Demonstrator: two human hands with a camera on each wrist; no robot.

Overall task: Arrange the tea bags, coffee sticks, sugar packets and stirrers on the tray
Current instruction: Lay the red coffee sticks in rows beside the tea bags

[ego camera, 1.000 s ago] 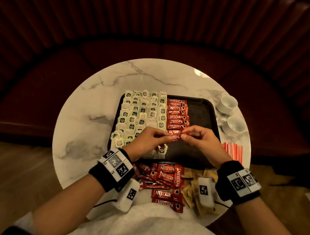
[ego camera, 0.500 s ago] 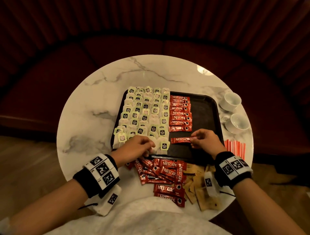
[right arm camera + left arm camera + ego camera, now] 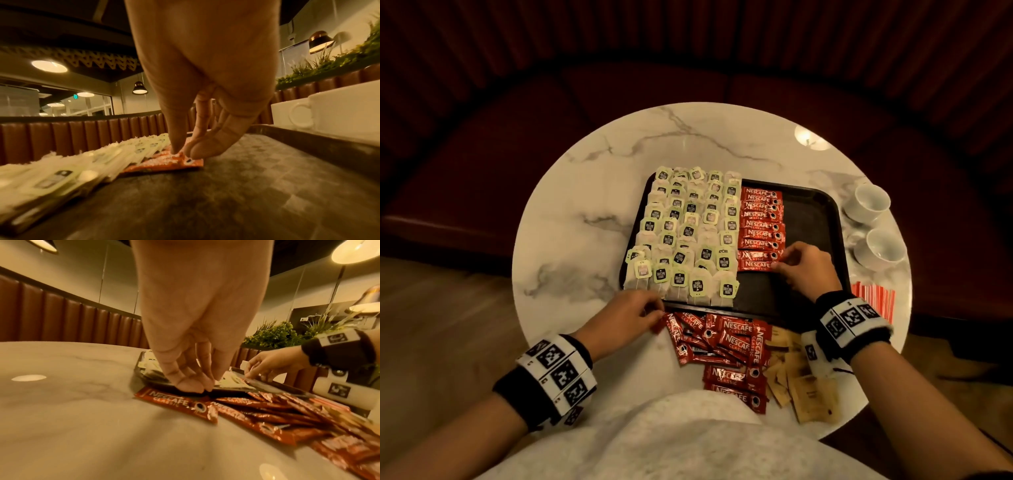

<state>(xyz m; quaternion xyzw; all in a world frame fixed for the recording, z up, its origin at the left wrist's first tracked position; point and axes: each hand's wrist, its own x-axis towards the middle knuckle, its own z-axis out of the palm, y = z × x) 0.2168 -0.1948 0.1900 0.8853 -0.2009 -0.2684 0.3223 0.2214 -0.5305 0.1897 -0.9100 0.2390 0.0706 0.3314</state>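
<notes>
Head view: my right hand [image 3: 806, 267] sits on the tray [image 3: 810, 209], thumb and forefinger tips down on the right end of the newest coffee stick [image 3: 754, 265], the bottom one of the red column. Fingers [image 3: 207, 146] curled, pressing/pinching that end so it lines up flush with the stick just beyond my fingertips; right wrist view shows the stick lying flat on the tray, not lifted. Column of placed coffee sticks [image 3: 760, 222] runs away from that grip, each overlapping the next so labels stay readable. Left of the grip, touching the column, the tea bags [image 3: 688, 233] fill the left part of the tray in rows, tags up.

My left hand [image 3: 626, 317] is off the tray, at its near edge. Left wrist view: thumb and fingertips [image 3: 189, 384] pinched together, down on the far end of a loose coffee stick [image 3: 176, 403] at the left edge of the pile. Looks like a pinch on it; stick flat on the table [image 3: 585, 205], not raised. Judgement: picking the next one while the right finishes aligning, to keep the feed going.

Rest of the loose coffee sticks pile [image 3: 726, 346] lies right of my left grip, near side of the tray. Sugar packets [image 3: 801, 383] beside that pile, under my right wrist, none on the tray. Red stirrers [image 3: 873, 301] right of my right wrist, on the table. Tray space right of my right grip is bare, probably kept for sugar and stirrers. Two white cups [image 3: 876, 226] beyond the tray's right edge.
</notes>
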